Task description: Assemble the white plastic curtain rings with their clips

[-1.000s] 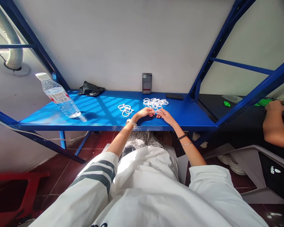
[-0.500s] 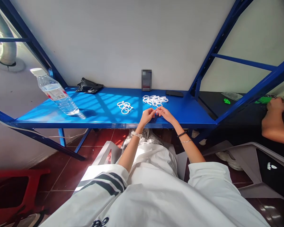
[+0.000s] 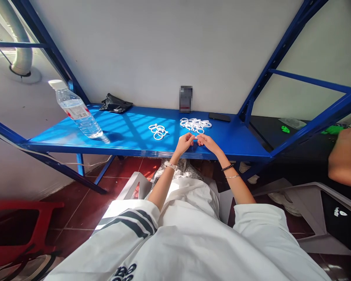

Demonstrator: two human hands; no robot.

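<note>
Over the front edge of the blue table (image 3: 123, 130), my left hand (image 3: 185, 143) and my right hand (image 3: 208, 143) meet at the fingertips. Both are closed in a pinch around a small white piece (image 3: 195, 137), mostly hidden by the fingers; its exact shape is too small to make out. Just beyond them lies a pile of white plastic rings (image 3: 195, 125). A smaller group of white rings (image 3: 158, 132) rests to the left of my hands.
A water bottle (image 3: 80, 115) stands at the left. At the back are a black plastic bag (image 3: 115, 104), a dark upright box (image 3: 185, 99) and a black phone (image 3: 219, 117). On the right, another person's arm (image 3: 345, 158) is near green pieces (image 3: 333, 129) on a black table.
My fingertips have drawn slightly apart, with the white piece between them. The whole view has shifted a little. The other person's hand has moved at the right.
</note>
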